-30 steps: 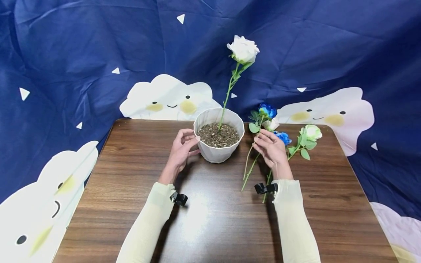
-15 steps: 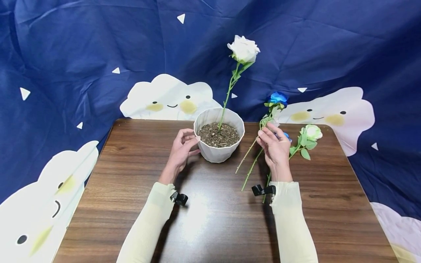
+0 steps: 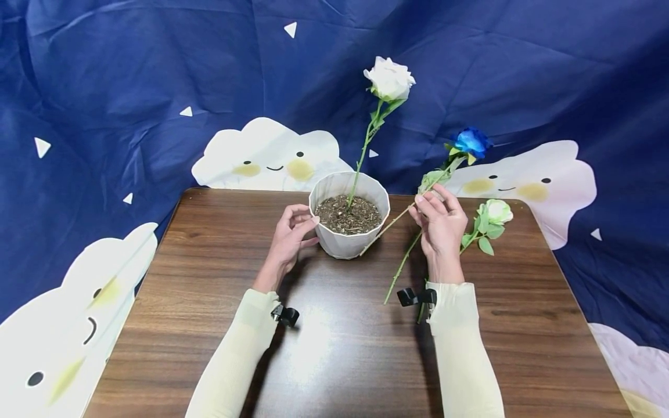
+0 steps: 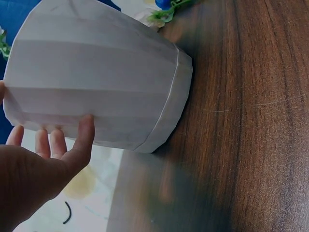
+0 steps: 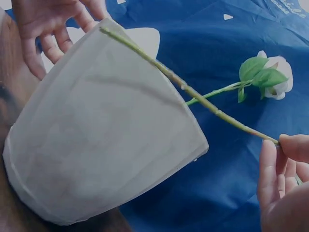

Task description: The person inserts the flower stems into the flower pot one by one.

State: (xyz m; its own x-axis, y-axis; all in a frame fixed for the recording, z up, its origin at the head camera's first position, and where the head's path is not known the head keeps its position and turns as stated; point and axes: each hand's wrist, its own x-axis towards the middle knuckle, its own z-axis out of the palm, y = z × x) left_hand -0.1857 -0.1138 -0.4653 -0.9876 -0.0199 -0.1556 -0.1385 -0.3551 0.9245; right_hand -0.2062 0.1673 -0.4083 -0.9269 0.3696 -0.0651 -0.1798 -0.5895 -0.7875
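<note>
My right hand (image 3: 443, 233) pinches the stem of a blue rose (image 3: 472, 143) between thumb and fingers, the bloom tilted up to the right. Its lower stem (image 5: 215, 110) slants down-left across the front of the white pot (image 3: 345, 246) in the head view. My left hand (image 3: 284, 244) rests against the pot's left side, with relaxed fingers and the thumb (image 4: 86, 133) on the outer wall. A white rose (image 3: 389, 80) stands in the soil (image 3: 347, 216) inside the pot.
On the wooden table (image 3: 209, 278), right of the pot, lie a pale green-white rose (image 3: 497, 212) and another green stem (image 3: 401, 270); my right hand partly hides flowers there. A blue cloth (image 3: 157, 69) with printed clouds hangs behind the table.
My right hand has lifted the blue rose and tilted its bloom up and right, while the stem's lower end has swung left to the pot. My left hand stays at the pot.
</note>
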